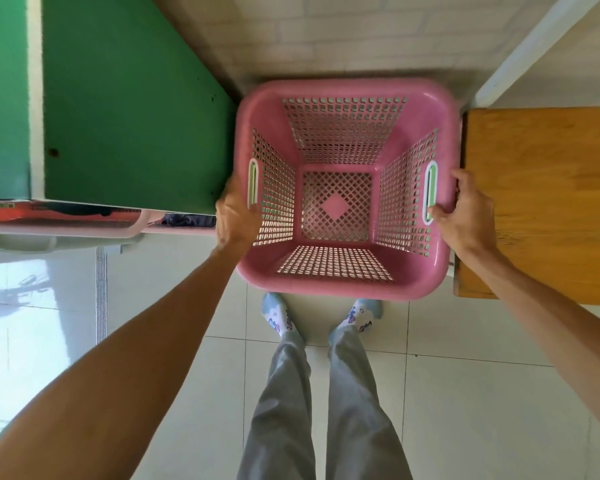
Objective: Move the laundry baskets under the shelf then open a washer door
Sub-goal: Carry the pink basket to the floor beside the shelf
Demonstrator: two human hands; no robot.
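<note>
Gripping the pink laundry basket (pixel 343 292) by both sides — left hand (pixel 236 213) closed on the left rim with fingers through the green-lined handle slot (pixel 253 183), right hand (pixel 465 206) closed on the right rim, thumb hooked into the matching slot (pixel 431 192). Hands are well apart, one per handle, which keeps the load level and the open top facing up.

Basket is empty; its perforated walls and floor show light through. It sits in the gap between the green shelf top (pixel 129 98) on the left and the orange wooden surface (pixel 541 188) on the right, just ahead of the person's socked feet (pixel 278 315). Cannot tell whether it rests on the tiled floor (pixel 465 393) or is held just off it.

Under the green shelf's near edge, another pink rim (pixel 132 230) with dark cloth inside pokes out — likely a basket already parked there. My read: this one is mid-placement, squared up to the gap so it can go back or sideways under the shelf without catching the edge on either side.

No washer door visible here, so that step looks not yet begun.
</note>
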